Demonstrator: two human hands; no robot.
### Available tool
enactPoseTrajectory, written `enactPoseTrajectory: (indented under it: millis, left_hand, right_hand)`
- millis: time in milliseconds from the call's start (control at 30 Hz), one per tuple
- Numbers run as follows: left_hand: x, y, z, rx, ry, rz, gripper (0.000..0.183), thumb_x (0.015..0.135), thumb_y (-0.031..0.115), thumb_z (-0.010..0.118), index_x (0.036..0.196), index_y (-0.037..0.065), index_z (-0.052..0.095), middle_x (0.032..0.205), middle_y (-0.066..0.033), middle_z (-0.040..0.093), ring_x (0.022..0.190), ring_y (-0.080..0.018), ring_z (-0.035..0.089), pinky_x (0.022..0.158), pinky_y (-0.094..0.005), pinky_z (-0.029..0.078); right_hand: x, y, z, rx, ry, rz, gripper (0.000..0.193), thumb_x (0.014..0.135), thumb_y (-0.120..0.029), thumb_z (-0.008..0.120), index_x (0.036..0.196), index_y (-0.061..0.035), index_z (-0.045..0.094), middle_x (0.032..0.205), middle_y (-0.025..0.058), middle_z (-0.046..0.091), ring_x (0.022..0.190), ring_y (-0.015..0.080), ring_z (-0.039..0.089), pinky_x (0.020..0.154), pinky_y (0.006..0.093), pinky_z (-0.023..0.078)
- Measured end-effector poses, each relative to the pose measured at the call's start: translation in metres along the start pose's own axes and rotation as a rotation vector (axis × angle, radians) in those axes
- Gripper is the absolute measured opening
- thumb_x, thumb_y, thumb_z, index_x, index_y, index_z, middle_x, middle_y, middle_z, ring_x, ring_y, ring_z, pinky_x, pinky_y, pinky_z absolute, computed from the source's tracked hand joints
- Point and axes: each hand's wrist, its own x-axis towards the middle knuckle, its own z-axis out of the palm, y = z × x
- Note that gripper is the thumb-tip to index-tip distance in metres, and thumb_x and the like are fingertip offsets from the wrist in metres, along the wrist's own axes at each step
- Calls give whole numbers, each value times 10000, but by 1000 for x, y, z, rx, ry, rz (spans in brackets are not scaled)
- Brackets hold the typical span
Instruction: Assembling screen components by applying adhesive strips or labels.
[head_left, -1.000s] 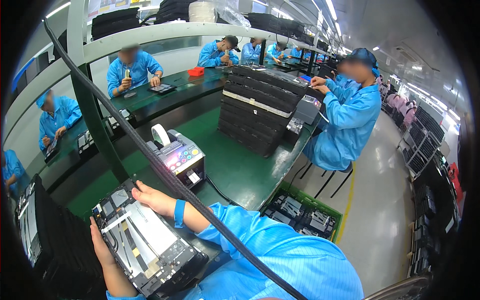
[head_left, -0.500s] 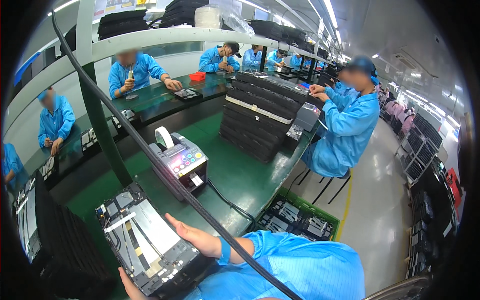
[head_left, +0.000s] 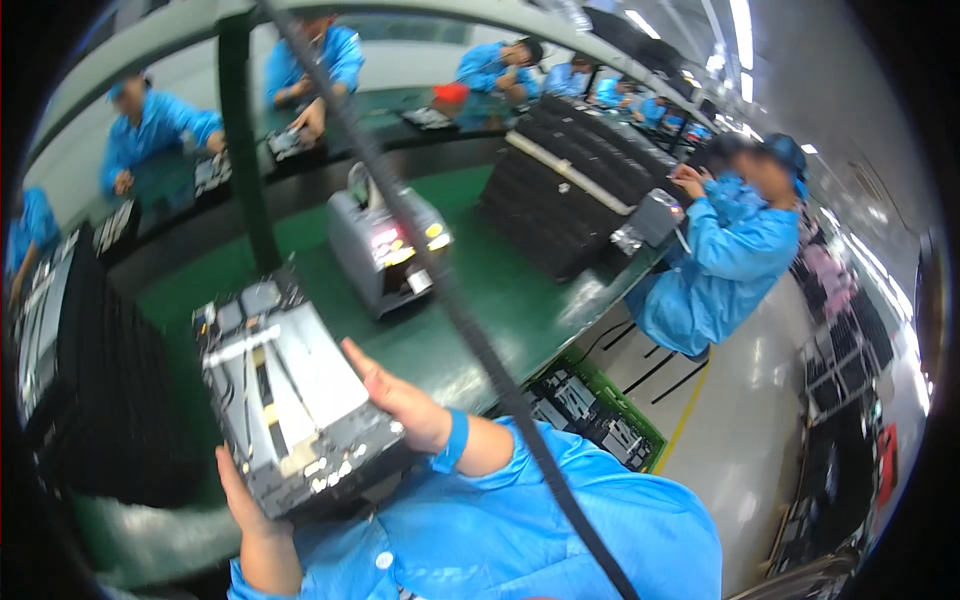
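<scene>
I have the metal chassis unit [head_left: 290, 400] clamped between both hands and lifted clear of the green bench [head_left: 500, 300], close to my chest. My left hand [head_left: 250, 505] cups its near lower corner from beneath, fingers wrapped under the edge, while my right hand [head_left: 400, 400] presses flat against its right side wall with the thumb up along the rim; I judge that this two-sided hold keeps the open top facing me, tilted so the silver plate and the boards along its far edge can be looked over. Just beyond the unit on the bench stands a grey tape dispenser [head_left: 385, 245] with a lit panel, well apart from my hands. A dark cable [head_left: 450, 300] slants across the view right over the unit and my right forearm, and it partly blocks my sight of the bench. To my left sits a tall stack of black trays [head_left: 80, 400], blurred; another stack of black trays [head_left: 570, 190] stands further along the bench. A green crate [head_left: 600, 425] of similar units sits on the floor at my right. A co-worker in blue [head_left: 725, 260] sits beyond it, and others work across the line.
</scene>
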Motion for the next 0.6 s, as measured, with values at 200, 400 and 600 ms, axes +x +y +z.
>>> enactPoseTrajectory:
  millis: [200, 400, 600]
  left_hand:
    - [4, 2, 11, 47, -137, 85, 555, 975, 443, 365, 1295, 4, 481, 1232, -129, 571, 1102, -254, 566, 957, -368, 441]
    - [-15, 16, 10, 252, -128, 272, 539, 930, 209, 401, 1376, -72, 287, 1312, -175, 446, 1190, -206, 468, 1016, -315, 357]
    - [-20, 28, 18, 340, -101, 406, 423, 836, 62, 466, 1243, -35, 403, 1257, -151, 468, 1128, -192, 472, 1001, -327, 360]
  right_hand:
    - [-3, -25, -10, -235, 166, -107, 673, 963, -522, 377, 1418, -26, 350, 1440, 137, 374, 1344, 231, 321, 1107, 345, 218]
    - [4, -46, -84, -158, 737, 105, 394, 933, -432, 495, 987, -53, 590, 854, 46, 639, 710, 143, 595, 596, 257, 425]
    - [40, -58, -97, -177, 656, 264, 361, 929, -413, 520, 893, -68, 623, 728, 17, 627, 560, 100, 550, 505, 227, 392]
